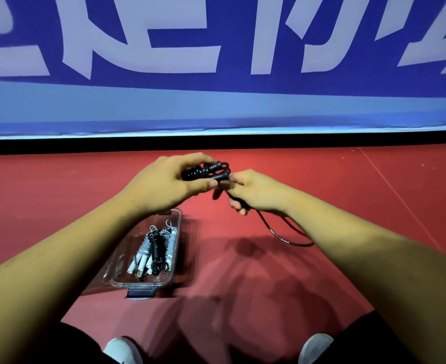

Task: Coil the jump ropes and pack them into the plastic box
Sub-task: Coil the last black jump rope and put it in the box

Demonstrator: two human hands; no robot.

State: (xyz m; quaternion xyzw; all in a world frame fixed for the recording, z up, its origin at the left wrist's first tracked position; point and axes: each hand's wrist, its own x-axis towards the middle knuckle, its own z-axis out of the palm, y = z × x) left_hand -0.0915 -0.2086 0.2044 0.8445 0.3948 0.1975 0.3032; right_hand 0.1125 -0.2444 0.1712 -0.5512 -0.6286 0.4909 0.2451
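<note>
Centre frame: left hand (161, 182) curls its fingers round the black jump rope (208, 170) handles. Right hand (256, 190) pinches the cord, its loop trailing onto the red floor (347, 195). Plastic box (140, 284), lower left of centre, holds coiled white and black ropes (156, 245).

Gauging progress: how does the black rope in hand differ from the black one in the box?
The held rope, gripped by the left hand, trails a loose tail through the right hand; the boxed rope is fully wound. The held rope is midair; the boxed rope lies in the plastic box. Both are black.
</note>
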